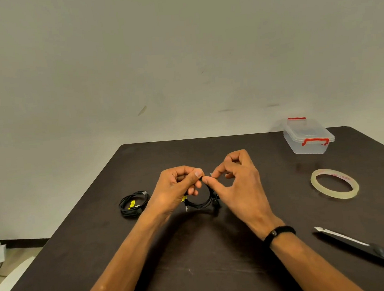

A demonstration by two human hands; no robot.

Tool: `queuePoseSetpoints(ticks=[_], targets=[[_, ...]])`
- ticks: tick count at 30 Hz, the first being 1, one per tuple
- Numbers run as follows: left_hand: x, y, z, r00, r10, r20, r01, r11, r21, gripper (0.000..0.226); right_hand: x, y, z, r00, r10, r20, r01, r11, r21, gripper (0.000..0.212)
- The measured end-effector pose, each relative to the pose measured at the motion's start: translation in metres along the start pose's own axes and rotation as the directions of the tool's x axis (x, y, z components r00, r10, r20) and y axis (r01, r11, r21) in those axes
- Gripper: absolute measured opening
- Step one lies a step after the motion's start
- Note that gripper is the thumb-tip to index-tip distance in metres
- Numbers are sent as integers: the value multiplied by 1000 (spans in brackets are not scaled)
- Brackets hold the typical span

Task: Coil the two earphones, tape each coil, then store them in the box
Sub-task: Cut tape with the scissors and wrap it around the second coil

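Above the middle of the dark table (pixel 195 260), my left hand (pixel 178 187) and my right hand (pixel 237 183) both pinch the top of a coiled black earphone (pixel 199 205). The coil hangs upright between them with its plug and a yellow tag at the lower left. A small piece of clear tape seems to sit at my right fingertips. A second coiled black earphone (pixel 134 204) with a yellow tag lies flat to the left of my left hand. The clear plastic box (pixel 308 137) with red latches stands shut at the far right.
A roll of clear tape (pixel 335 186) lies flat on the right side of the table. Black scissors (pixel 364 246) lie near the front right edge. A white wall rises behind the table, and the floor with cables shows at the lower left.
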State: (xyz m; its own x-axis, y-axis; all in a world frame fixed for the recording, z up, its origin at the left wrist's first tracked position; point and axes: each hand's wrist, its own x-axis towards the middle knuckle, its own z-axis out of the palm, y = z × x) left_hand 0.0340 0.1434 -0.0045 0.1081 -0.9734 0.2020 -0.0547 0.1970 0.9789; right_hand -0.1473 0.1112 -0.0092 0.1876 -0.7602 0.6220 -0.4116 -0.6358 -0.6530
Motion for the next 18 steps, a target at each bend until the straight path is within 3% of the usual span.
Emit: queuePoseSetpoints(ticks=[6, 10, 14, 18], targets=[[0, 1, 0, 1000, 4, 7, -4, 1000, -1, 21, 1, -3, -1, 997, 75, 18, -76, 995, 68, 22], [0, 1, -1, 1000, 11, 7, -11, 1000, -4, 23, 1, 0, 0, 996, 31, 85, -37, 997, 65, 12], [1, 1, 1, 1000, 19, -14, -19, 1000, -11, 21, 1, 5, 3, 989, 19, 147, -22, 999, 24, 25], [1, 0, -1, 999, 22, -30, -23, 1000, -6, 20, 2, 7, 3, 975, 115, 192, -137, 985, 106, 40]])
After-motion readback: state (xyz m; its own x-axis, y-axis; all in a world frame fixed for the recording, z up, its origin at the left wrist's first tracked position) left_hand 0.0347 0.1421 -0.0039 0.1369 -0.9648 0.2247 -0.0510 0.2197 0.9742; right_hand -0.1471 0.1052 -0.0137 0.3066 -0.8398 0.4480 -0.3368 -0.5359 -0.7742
